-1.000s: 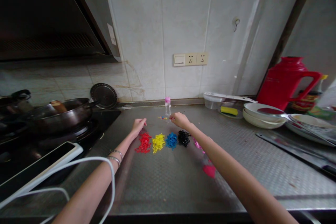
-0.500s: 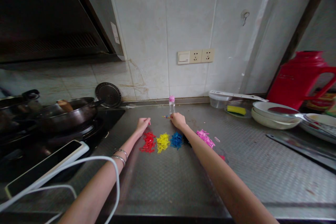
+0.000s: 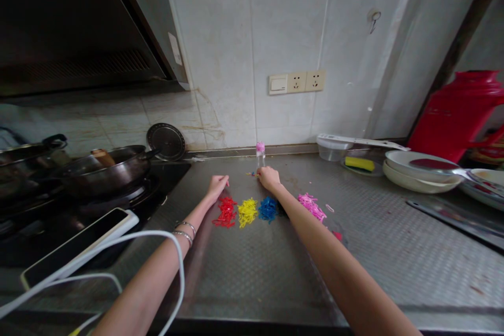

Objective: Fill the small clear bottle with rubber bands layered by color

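Observation:
Small heaps of tiny clips lie in a row on the steel counter (image 3: 244, 278): red (image 3: 226, 211), yellow (image 3: 247, 211), blue (image 3: 268, 208) and, further right, pink (image 3: 312, 205). My forearm covers whatever lies between blue and pink. My left hand (image 3: 217, 186) rests just behind the red heap with fingers curled, pinched on something I cannot make out. My right hand (image 3: 268, 177) is closed at a few loose coloured bits (image 3: 251, 173) beside a small clear bottle with a pink cap (image 3: 260, 153).
A dark pan (image 3: 103, 168) sits on the stove at left, with a phone (image 3: 76, 244) and a white cable (image 3: 169, 252) near the front. At right stand a red thermos jug (image 3: 457, 115), stacked plates (image 3: 417, 173), a sponge (image 3: 359, 163) and a plastic box (image 3: 329, 149).
The view has shifted, so everything sits a little further right. My right arm has swung left, uncovering the pink heap and covering the black one. Both hands stay near the back of the row.

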Demonstrator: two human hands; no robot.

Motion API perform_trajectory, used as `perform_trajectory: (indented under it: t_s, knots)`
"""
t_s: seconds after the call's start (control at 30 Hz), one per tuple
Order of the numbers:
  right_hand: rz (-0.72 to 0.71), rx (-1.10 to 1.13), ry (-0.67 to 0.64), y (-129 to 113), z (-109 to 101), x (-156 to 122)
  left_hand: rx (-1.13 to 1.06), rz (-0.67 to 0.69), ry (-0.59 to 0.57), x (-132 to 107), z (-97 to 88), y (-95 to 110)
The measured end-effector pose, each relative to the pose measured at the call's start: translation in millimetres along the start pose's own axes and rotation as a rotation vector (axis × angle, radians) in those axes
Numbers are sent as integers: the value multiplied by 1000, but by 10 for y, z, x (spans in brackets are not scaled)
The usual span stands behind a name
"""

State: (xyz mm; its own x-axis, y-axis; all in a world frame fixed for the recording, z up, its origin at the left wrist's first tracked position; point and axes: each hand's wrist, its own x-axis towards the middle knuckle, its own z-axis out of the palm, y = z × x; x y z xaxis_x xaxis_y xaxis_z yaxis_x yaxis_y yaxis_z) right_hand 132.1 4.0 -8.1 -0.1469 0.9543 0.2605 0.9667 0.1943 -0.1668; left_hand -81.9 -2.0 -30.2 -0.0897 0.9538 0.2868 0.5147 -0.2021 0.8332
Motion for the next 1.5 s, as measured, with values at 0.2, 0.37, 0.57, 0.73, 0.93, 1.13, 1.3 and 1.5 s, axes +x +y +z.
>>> perform_trajectory:
  t_s: [0.2,0.37,0.57,0.73,0.93,1.13,1.3,1.5]
  knots:
    - [-39,89,47,62,-93,-34,7,5,-1,13,11,-5]
    - [-253,300,33,46,-232,-160,-6,12,3,48,24,-73]
    - [-472,471,-44,-53,-320,-409,-11,56,-3,80,33,-118]
    - [-581,467,-86,-113,-374,-572,-10,65,-9,80,31,-121]
    - [-574,486,-36,50,-456,-664,29,62,-8,57,21,-116]
    - [-370,520,96,446,-452,-732,46,72,-9,61,25,-104]
    - [-231,494,148,652,-371,-745,64,86,-21,51,29,-99]
    - [-154,313,124,683,-462,-846,59,10,0,98,44,-66]
